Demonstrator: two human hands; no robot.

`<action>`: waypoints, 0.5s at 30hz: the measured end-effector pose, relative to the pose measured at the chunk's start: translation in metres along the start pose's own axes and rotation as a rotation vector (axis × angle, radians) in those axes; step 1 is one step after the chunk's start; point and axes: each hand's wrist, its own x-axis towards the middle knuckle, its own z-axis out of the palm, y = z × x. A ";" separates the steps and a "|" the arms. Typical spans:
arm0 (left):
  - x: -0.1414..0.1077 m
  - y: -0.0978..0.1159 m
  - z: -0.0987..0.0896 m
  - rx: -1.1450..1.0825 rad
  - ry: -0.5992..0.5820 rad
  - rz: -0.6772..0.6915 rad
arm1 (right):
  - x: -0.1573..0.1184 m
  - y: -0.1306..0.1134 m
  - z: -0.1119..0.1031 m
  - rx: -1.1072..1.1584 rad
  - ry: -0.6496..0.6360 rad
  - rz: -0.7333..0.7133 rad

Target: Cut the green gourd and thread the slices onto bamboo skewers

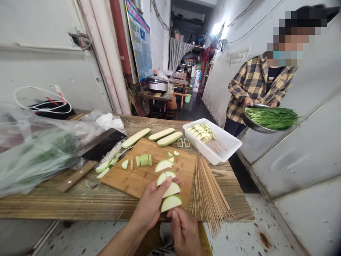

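Half-moon zucchini slices [171, 203] with pale flesh and green rims are lined up in front of me, over the near edge of the wooden cutting board [125, 181]. My left hand [153, 199] is closed on them, thumb across the upper slices. Just below the lowest slice, my right hand [183, 225] pinches the end of a bamboo skewer, mostly hidden by fingers and slices. Another cut slice [163, 165] and small end pieces lie beyond. A row of cut zucchini chunks [144, 160] sits farther left on the board.
Loose bamboo skewers [209, 192] fan over the table's right edge. A white tub [229, 153] holds filled skewers. Zucchini halves [161, 134] and scissors [183, 142] lie behind the board; a cleaver [102, 145] and plastic bags [34, 153] are left. At right, a person holds a bowl [255, 124] of greens.
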 end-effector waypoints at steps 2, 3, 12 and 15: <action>0.000 0.001 0.000 -0.012 -0.013 -0.007 | -0.002 0.001 0.002 0.051 -0.019 0.038; 0.000 0.002 0.000 -0.017 -0.014 -0.007 | -0.002 0.001 0.002 0.085 -0.030 0.054; -0.002 0.001 -0.003 -0.011 -0.092 -0.027 | -0.003 0.002 0.002 0.122 0.044 0.124; -0.007 -0.004 -0.002 0.082 -0.121 -0.020 | -0.003 0.001 0.001 0.095 0.068 0.125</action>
